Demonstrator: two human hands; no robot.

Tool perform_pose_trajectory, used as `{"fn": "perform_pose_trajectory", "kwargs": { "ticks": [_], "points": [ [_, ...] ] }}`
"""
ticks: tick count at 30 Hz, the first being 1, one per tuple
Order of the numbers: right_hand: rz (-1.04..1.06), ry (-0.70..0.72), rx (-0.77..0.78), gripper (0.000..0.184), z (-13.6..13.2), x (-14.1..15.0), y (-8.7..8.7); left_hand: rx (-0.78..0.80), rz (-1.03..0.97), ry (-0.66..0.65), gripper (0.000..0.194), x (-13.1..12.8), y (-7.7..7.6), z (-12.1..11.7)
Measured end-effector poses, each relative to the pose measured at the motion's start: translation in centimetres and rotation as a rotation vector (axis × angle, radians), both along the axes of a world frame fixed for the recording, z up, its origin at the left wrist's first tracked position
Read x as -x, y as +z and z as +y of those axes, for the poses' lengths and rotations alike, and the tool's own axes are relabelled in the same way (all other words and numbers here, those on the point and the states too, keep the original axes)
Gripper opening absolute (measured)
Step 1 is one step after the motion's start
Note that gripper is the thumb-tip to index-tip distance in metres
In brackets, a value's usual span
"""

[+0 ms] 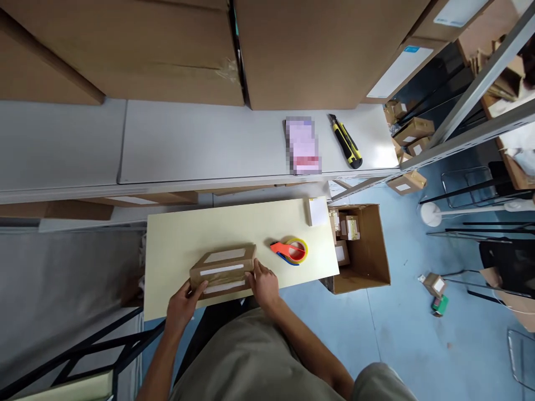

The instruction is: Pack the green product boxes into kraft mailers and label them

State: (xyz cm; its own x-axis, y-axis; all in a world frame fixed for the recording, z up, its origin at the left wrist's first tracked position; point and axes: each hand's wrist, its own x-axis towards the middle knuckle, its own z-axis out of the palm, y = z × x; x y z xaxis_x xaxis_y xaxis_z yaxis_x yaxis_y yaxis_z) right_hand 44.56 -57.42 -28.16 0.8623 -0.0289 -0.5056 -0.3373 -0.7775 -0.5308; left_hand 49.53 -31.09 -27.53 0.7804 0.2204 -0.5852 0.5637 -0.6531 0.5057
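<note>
A small brown cardboard parcel (223,271) with white labels and tape strips lies on the pale yellow table (188,239) near its front edge. My left hand (183,305) grips the parcel's near left corner, fingers curled on it. My right hand (263,283) holds the parcel's right end, fingers pressed against its side. An orange tape dispenser with a yellow roll (290,250) rests on the table just right of my right hand.
A small white box (317,211) sits at the table's far right corner. An open carton of parcels (363,250) stands on the blue floor to the right. On the grey shelf behind lie a yellow-black utility knife (345,141) and a pink paper (301,146). Large cartons stand above.
</note>
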Motion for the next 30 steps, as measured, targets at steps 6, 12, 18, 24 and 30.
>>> {"fn": "perform_pose_trajectory", "kwargs": {
  "ticks": [6, 12, 18, 24, 30],
  "points": [
    [-0.164, 0.016, 0.013, 0.056, -0.3, -0.1, -1.7, -0.086, -0.352, 0.029, 0.043, 1.8, -0.4, -0.4],
    [-0.154, 0.016, -0.063, 0.061, -1.2, -0.3, -4.4, -0.099, -0.305, 0.116, 0.037, 2.5, -3.6, -2.3],
    [-0.126, -0.063, 0.169, 0.051, -4.8, 1.7, -5.1, -0.134, -0.047, 0.193, 0.042, 4.6, -5.9, -2.9],
    [-0.023, -0.170, 0.380, 0.056, -8.6, 0.9, -5.3, 0.066, 0.012, 0.320, 0.047, 7.9, -5.4, -5.4],
    [0.027, -0.108, 0.449, 0.043, -9.8, 0.2, -6.7, 0.244, -0.089, 0.317, 0.040, 10.6, -6.6, -11.3]
  ]
}}
